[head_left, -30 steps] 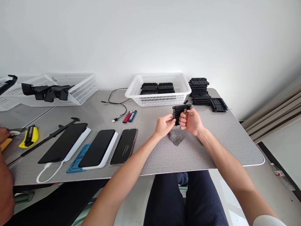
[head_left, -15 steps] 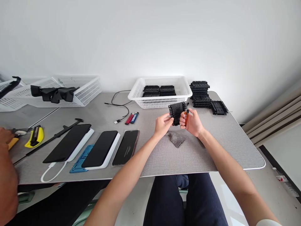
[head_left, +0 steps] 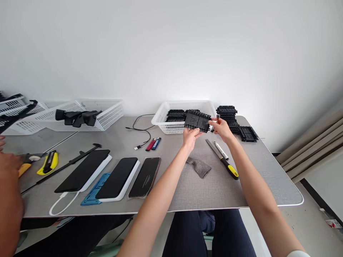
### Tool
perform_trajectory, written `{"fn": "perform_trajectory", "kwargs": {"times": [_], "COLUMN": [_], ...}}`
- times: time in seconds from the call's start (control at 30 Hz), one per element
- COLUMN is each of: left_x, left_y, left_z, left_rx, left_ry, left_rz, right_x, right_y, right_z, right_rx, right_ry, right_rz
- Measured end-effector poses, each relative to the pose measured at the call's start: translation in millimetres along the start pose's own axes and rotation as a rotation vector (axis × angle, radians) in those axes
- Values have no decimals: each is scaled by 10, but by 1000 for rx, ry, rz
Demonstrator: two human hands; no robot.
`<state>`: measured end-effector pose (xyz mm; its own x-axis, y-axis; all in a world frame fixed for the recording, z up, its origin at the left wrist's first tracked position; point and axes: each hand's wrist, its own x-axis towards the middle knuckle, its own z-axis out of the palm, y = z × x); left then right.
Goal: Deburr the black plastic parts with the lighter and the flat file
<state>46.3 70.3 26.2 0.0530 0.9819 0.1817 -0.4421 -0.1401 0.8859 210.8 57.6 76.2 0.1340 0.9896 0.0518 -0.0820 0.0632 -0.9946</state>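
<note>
My left hand [head_left: 190, 138] grips a black ridged plastic panel [head_left: 197, 120] from below, thumb on its near edge. The panel is tilted in front of a white basket [head_left: 171, 129] that holds several similar panels [head_left: 175, 114]. My right hand [head_left: 222, 127] is closed around an orange lighter [head_left: 218, 119], with its fingertips at the panel's right edge. Below the hands lies a crumpled grey cloth [head_left: 199, 167]. A file with a black and yellow handle [head_left: 229, 169] and a white marker [head_left: 221, 150] rest beside my right forearm.
Stacked black panels [head_left: 226, 114] and a single panel [head_left: 248, 134] stand at the back right. Left of my arm are a phone [head_left: 144, 177], power banks, red and blue lighters [head_left: 153, 144] and a cable [head_left: 144, 132]. A co-worker's hand [head_left: 10, 162] is near a yellow cutter [head_left: 48, 162].
Both hands have moved up and away from me toward the basket. The panel has turned from upright to lying wider, its broad face toward me. The file and marker have come into sight.
</note>
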Motion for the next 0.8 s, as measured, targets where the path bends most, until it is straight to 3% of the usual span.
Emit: {"fn": "perform_trajectory", "kwargs": {"times": [0.2, 0.37, 0.5, 0.73, 0.8], "left_x": [99, 221, 202, 50, 46], "left_y": [-1, 180, 178, -156, -221], "left_z": [74, -93, -280, -484, -520], "left_rx": [-8, 170, 295, 305, 307], "left_ry": [-107, -195, -128, 28, 45], "left_rz": [-25, -17, 13, 22, 24], "right_x": [99, 110, 142, 129, 46], "right_y": [-31, -79, 18, 232, 284], "right_z": [-13, -195, -213, 10, 87], "right_rx": [-26, -69, -119, -108, -71], "right_ry": [76, 63, 68, 123, 86], "right_rz": [-37, -45, -21, -36, -42]}}
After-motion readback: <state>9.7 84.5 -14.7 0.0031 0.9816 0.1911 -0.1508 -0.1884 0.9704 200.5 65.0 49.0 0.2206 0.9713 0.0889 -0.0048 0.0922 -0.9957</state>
